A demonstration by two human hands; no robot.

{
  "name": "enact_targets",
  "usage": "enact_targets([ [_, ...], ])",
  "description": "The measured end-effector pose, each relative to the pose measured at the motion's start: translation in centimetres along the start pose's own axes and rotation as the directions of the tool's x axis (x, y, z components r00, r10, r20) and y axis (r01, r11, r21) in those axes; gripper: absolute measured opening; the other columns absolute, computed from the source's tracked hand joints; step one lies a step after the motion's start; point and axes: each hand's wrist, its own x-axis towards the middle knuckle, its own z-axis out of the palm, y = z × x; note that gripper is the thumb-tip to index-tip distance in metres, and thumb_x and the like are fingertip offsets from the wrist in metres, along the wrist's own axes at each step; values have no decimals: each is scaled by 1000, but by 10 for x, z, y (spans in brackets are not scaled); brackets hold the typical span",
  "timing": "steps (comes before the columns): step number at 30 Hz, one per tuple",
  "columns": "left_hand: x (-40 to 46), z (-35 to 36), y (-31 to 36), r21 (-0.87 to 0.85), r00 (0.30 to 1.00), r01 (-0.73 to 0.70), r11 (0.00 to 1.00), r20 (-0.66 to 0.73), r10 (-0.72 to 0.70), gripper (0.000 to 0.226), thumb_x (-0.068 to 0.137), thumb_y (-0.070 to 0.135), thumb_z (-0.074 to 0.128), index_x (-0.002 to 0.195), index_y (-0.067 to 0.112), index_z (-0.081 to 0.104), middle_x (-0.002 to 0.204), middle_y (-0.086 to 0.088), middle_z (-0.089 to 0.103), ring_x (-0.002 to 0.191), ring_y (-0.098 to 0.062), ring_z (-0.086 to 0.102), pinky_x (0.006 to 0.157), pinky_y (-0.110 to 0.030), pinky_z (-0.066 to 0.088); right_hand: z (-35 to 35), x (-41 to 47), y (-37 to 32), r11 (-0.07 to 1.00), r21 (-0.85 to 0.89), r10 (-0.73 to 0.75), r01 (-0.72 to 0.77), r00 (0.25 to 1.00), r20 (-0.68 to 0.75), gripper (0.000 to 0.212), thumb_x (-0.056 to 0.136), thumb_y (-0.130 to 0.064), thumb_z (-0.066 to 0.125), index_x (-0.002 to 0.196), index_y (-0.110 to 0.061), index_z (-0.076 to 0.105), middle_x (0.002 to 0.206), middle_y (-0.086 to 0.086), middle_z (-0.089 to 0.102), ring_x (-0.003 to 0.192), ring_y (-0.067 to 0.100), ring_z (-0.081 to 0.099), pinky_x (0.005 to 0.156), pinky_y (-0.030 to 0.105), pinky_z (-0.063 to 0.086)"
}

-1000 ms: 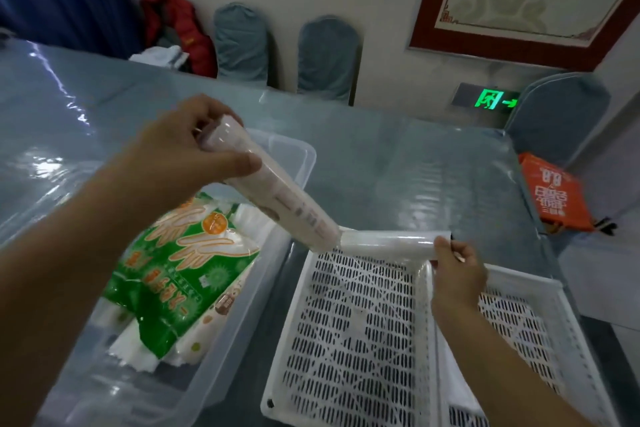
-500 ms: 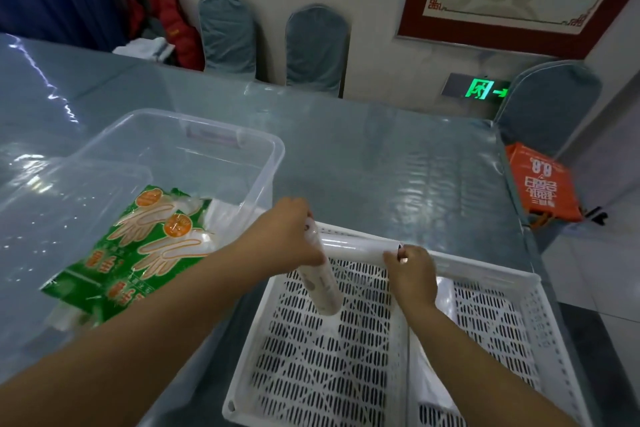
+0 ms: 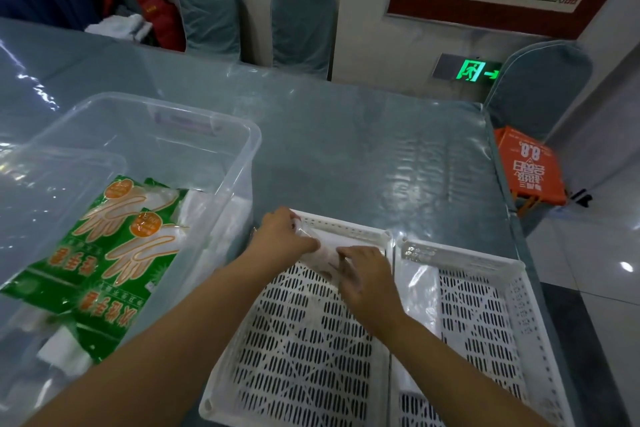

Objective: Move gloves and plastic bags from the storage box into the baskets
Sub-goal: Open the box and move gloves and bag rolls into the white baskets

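Reaching into the far end of the left basket (image 3: pixel 304 350), both hands had come down together since a second earlier, when they held two rolls of plastic bags in the air above the table; the rolls (image 3: pixel 320 255) now lay low against the basket's back wall at about twelve o'clock from the wearer, which suggested the drop-off was all but done. The left hand (image 3: pixel 282 236) curled its fingers round the near end of one roll, while the right hand (image 3: pixel 363 274) covered the other with bent fingers, though whether it gripped or merely pressed could not be told. Two white slotted baskets sat side by side, the right basket (image 3: pixel 485 315) at two o'clock already holding a clear packet (image 3: pixel 420 291) along its left wall. One clear storage box (image 3: pixel 194 121) stood at ten o'clock, and in it two green glove packs (image 3: pixel 104 253) overlapped on top of paler packets, so the gloves appeared not yet moved. Two rolls could be counted in the hands, though blur made their outlines hard to separate
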Motion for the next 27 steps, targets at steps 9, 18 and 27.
enact_targets([
  [9, 26, 17, -23, -182, 966, 63, 981, -237, -106, 36, 93, 36, 32, 96, 12, 59, 98, -19, 64, 77, -29, 59, 72, -38, 51, -3, 23, 8, 991, -51, 118, -123, 989, -85, 37, 77, -38, 63, 110, -24, 54, 94, -8, 59, 80, 14, 57, 65, 31, 51],
  [18, 26, 71, -82, 698, 867, -427, 574, 135, 480, 77, 87, 11, 51, 148, 19, 5, 155, -4, 19, 144, -24, 7, 112, -39, -12, -30, 56, 34, 942, -284, 151, -180, 981, -119, 46, 72, -34, 73, 114, -24, 56, 100, -3, 64, 94, 20, 51, 80, 33, 32],
  [27, 12, 81, -98, 770, 849, -409, 489, 124, 514, 69, 50, 27, 85, 115, 24, 63, 110, 2, 69, 103, -20, 64, 100, -39, 42, -6, 68, 33, 900, -431, -10, 67, 991, 134, 49, 73, -39, 72, 115, -21, 54, 108, -3, 63, 98, 19, 55, 85, 32, 31],
])
